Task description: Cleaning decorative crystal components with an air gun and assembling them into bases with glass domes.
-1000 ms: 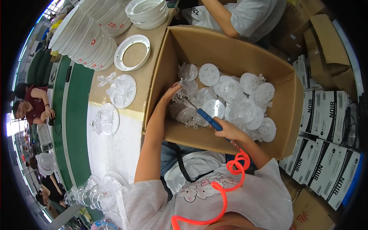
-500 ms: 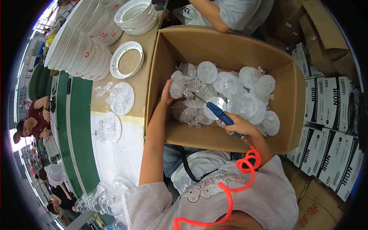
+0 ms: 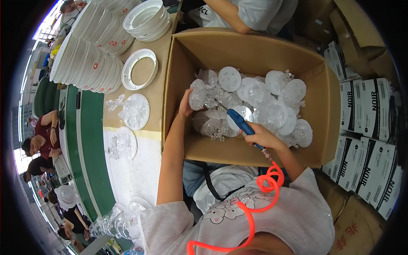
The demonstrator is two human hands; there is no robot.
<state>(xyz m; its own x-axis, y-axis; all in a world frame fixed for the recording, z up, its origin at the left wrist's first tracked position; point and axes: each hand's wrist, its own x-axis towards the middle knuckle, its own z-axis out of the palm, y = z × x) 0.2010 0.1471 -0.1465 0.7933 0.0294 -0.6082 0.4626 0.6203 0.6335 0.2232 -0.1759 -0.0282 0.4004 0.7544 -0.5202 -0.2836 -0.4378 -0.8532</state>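
clear plastic discs (image 3: 255, 100) fill the cardboard box (image 3: 250, 51). left hand (image 3: 185, 105), at nine o'clock inside the box, closes its fingers on one clear piece (image 3: 199, 94). right hand (image 3: 262, 136), toward five o'clock, is wrapped tight around a blue air tool (image 3: 239, 120) with an orange coiled hose (image 3: 267, 187) trailing toward six o'clock.
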